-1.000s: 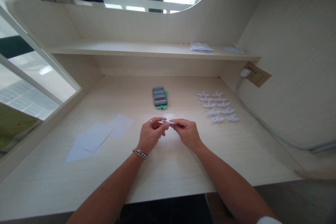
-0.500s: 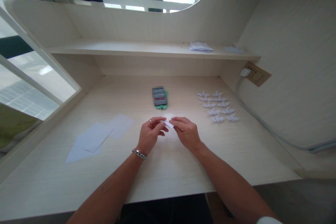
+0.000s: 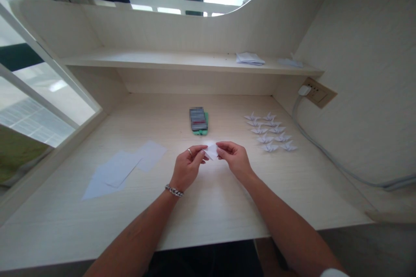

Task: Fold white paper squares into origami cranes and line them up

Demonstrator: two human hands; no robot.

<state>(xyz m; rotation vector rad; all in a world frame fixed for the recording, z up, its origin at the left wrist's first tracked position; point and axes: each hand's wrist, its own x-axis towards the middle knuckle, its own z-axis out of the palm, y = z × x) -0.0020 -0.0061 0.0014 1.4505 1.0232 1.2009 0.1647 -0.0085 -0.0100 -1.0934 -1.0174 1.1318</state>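
Observation:
A small folded piece of white paper (image 3: 211, 150) is held just above the desk (image 3: 211, 207) at its middle. My left hand (image 3: 187, 168), with a ring and a chain bracelet, pinches the paper's left side. My right hand (image 3: 235, 159) pinches its right side. Both hands are closed on the paper, fingertips almost touching. The paper now shows a broad, roughly triangular face.
Several small white paper cranes (image 3: 269, 132) lie in rows at the right. A green phone (image 3: 198, 121) lies behind the hands. Loose white sheets (image 3: 121, 168) lie at the left. Folded papers (image 3: 249, 58) rest on the shelf. A wall socket (image 3: 316, 91) with a grey cable (image 3: 328, 156) is at the right.
The paper, a thin flat strip between the fingers a second ago, has been turned or opened up and now shows a wider face. Both hands have shifted slightly away from me.

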